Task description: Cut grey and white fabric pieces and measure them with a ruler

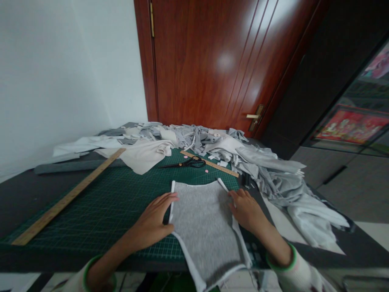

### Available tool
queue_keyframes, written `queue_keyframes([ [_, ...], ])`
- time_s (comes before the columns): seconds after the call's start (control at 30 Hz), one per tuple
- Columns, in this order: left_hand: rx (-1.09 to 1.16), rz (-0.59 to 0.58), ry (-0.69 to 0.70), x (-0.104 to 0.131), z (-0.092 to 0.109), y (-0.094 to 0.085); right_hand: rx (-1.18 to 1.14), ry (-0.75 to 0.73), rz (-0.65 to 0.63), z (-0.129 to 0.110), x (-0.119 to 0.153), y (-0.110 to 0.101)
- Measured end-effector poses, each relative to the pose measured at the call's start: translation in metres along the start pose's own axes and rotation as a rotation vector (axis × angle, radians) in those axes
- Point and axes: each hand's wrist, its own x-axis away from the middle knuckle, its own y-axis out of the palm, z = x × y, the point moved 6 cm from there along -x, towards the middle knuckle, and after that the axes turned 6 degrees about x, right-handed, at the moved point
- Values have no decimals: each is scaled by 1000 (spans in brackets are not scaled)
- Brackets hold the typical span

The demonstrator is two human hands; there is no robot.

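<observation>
A grey knit fabric piece [206, 219] with white edges lies in front of me on the green cutting mat [100, 211]. Its lower end hangs over the table's front edge. My left hand [156, 221] is at the piece's left edge, thumb and fingers spread apart and touching it. On the opposite edge, my right hand [247, 209] has its fingers curled over the white border; its thumb is mostly hidden. Beyond the fabric lie black scissors [194, 162] and a short wooden ruler [217, 166].
A long wooden ruler [69, 196] slants across the mat's left side. Heaped grey and white fabric scraps [200, 138] run along the back, continuing as a fabric pile [282, 182] on the right. Behind the table stand a brown door [206, 61] and a dark cabinet [328, 170].
</observation>
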Motion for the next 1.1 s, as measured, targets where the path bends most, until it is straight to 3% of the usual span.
queue_keyframes([
  [0.1,-20,27,8,0,4,3,79,-79,-2,-33,14,-19],
  [0.2,-42,45,-1,-2,7,9,89,-175,86,-77,30,-29],
  [0.3,-71,31,-15,-3,7,14,-115,-352,-31,-122,48,-13],
  [0.4,-79,-11,-19,-4,6,15,-285,-403,-153,-139,62,8],
  [0.5,-82,-63,-43,-3,5,14,-222,-304,-127,-119,64,20],
  [0.7,-69,-103,-53,-1,8,12,34,-66,-10,-40,59,38],
  [0.8,-74,-125,-61,0,7,13,104,5,14,-16,59,43],
  [1.0,-97,-135,-41,-1,5,11,170,124,-5,-5,55,39],
  [1.1,-123,-141,-39,-2,5,11,234,125,38,-19,55,26],
])
